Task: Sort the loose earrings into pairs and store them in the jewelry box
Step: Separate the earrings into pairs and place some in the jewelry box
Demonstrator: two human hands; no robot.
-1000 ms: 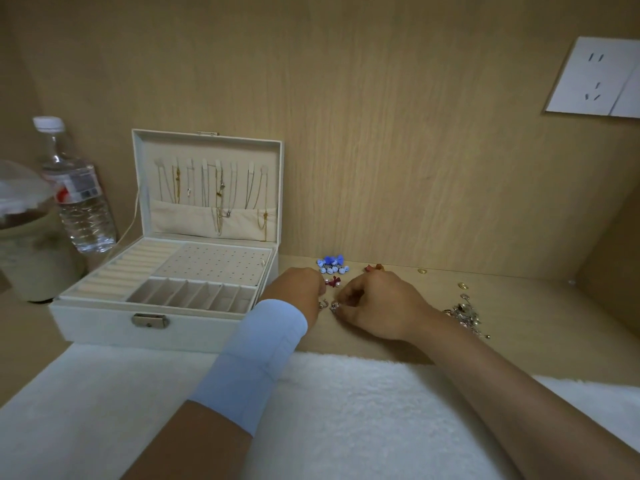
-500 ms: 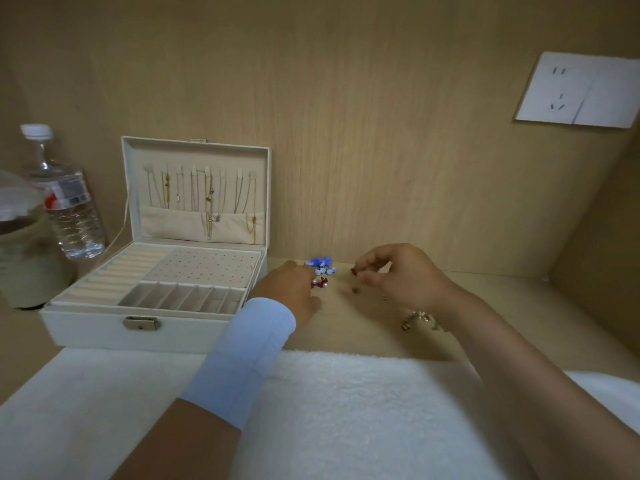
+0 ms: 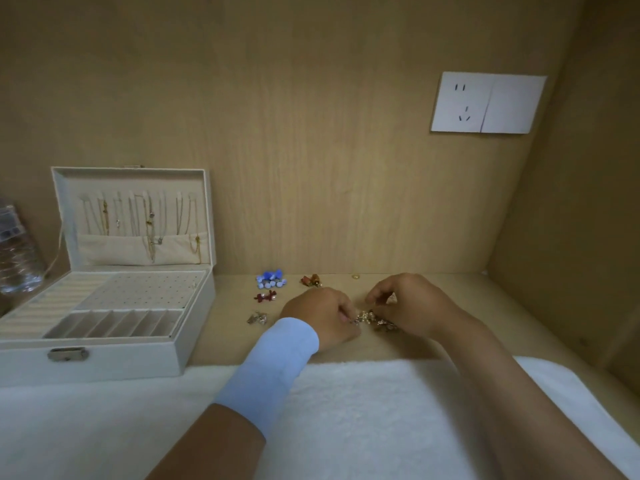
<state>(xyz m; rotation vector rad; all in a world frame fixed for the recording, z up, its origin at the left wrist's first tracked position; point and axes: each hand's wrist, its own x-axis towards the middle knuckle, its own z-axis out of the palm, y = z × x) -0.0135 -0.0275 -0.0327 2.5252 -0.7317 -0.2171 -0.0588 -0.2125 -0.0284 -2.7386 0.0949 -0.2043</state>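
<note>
heap of loose earrings, lying right of the open jewelry box; both hands are converging on it, having left the coloured pairs nearer the box, left hand pinching a piece, right hand curling over it, hold untellable; sorting is continuing, no earrings boxed yet.

Box: matt off-white, faintly grained, leather-like. Dull metal clasp on its front. Soft cream cloth lining inside. Thin gold-tone metal chains in its lid. Under and behind the box, matt pale wood grain on shelf and wall. Right of the box, shiny metal earrings and glossy blue beads. In front of the box, fluffy white towel. Left of the box, clear glossy plastic bottle. High to its right, smooth white plastic socket.
</note>
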